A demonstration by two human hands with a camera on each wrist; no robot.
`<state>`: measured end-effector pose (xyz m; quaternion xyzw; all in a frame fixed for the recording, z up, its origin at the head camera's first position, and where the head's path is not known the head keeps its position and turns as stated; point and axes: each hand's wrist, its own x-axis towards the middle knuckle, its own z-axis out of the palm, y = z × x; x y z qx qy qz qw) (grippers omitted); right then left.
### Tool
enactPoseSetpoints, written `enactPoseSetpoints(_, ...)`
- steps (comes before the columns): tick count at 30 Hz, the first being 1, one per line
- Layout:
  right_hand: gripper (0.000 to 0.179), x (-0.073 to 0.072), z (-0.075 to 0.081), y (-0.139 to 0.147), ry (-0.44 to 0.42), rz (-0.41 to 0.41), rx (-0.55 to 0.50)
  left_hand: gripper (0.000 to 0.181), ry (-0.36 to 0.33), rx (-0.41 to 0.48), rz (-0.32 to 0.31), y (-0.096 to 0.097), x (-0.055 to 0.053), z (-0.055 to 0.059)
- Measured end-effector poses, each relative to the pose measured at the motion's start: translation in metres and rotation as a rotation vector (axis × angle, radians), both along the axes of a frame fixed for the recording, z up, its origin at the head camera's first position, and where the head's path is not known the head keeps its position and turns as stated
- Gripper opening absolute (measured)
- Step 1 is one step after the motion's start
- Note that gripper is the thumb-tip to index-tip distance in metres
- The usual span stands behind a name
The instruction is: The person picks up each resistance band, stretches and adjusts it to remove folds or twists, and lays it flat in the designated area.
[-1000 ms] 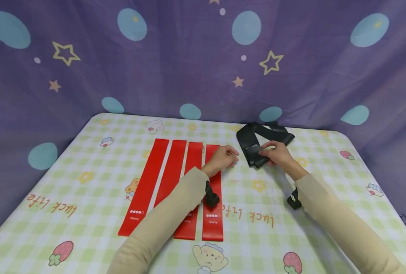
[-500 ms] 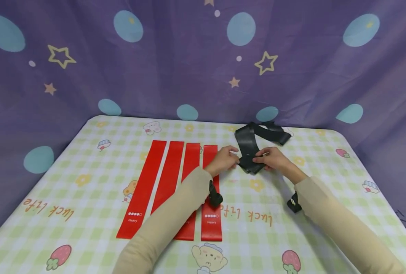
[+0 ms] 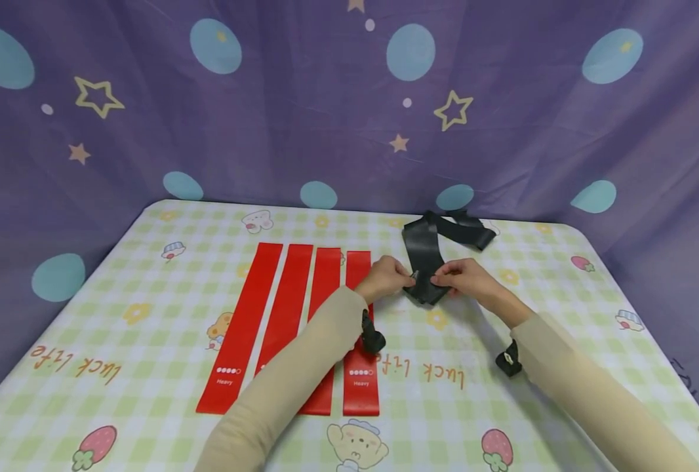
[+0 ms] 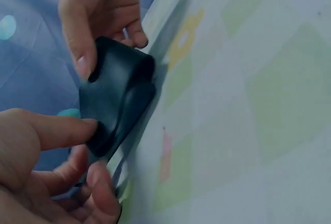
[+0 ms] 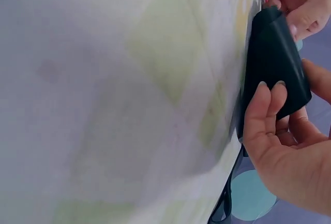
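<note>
A black resistance band (image 3: 423,239) lies at the back right of the table, its near end folded over on itself and its far part trailing in a bend to the right. My left hand (image 3: 387,278) pinches the left edge of the folded end. Opposite it, my right hand (image 3: 469,282) grips the right edge between thumb and fingers. From the left wrist, the folded black layers (image 4: 111,92) show as a rounded fold with both thumbs pressing on it. Fingertips of my right hand (image 5: 289,146) curl against the band in the right wrist view.
Several red resistance bands (image 3: 240,328) marked "Heavy" lie flat side by side left of the black one, partly hidden under my left forearm (image 3: 293,373). The table's checked cloth (image 3: 149,354) reaches back to a purple curtain (image 3: 302,118).
My right hand has brought the black band's folded end left and slightly nearer. My left hand, apart from the band at first, now grips its left edge.
</note>
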<state>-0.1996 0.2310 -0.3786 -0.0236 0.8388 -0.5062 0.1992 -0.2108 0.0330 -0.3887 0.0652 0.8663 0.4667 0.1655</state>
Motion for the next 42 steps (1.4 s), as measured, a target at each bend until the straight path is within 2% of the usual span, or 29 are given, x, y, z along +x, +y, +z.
enactPoseSetpoints(4,0.017,0.006,0.003,0.001,0.028,0.028,0.007,0.013,-0.031,0.148,-0.022,-0.003,0.001,0.003)
enactPoseSetpoints(7,0.022,0.009,0.005,0.002,0.078,0.045,0.029,0.012,0.032,0.187,-0.082,-0.005,0.001,0.009)
enactPoseSetpoints(11,0.033,0.012,0.008,0.003,0.198,0.068,0.083,0.011,0.271,0.101,-0.167,-0.006,0.002,0.023)
enactPoseSetpoints(14,0.032,0.011,0.010,0.004,0.333,0.091,0.141,0.011,0.402,0.039,-0.222,-0.005,0.003,0.036)
enactPoseSetpoints(18,0.018,0.008,0.013,0.001,0.508,0.109,0.156,0.013,0.467,0.002,-0.269,-0.004,0.006,0.053)
enactPoseSetpoints(20,0.015,0.007,0.015,-0.001,0.558,0.111,0.137,0.015,0.492,-0.008,-0.269,-0.004,0.008,0.061)
enactPoseSetpoints(24,0.020,0.006,0.022,-0.007,0.565,0.087,0.087,0.016,0.547,-0.015,-0.253,-0.003,0.010,0.075)
enactPoseSetpoints(30,0.036,0.005,0.032,-0.015,0.469,0.080,-0.089,0.017,0.634,0.009,-0.242,-0.002,0.013,0.094)
enactPoseSetpoints(33,0.041,0.005,0.037,-0.018,0.456,0.065,-0.142,0.018,0.662,0.034,-0.246,-0.002,0.014,0.104)
enactPoseSetpoints(38,0.043,0.004,0.043,-0.022,0.461,0.022,-0.137,0.018,0.703,0.072,-0.233,-0.003,0.015,0.123)
enactPoseSetpoints(42,0.040,0.004,0.041,-0.023,0.443,0.004,-0.133,0.017,0.739,0.098,-0.211,-0.004,0.014,0.137)
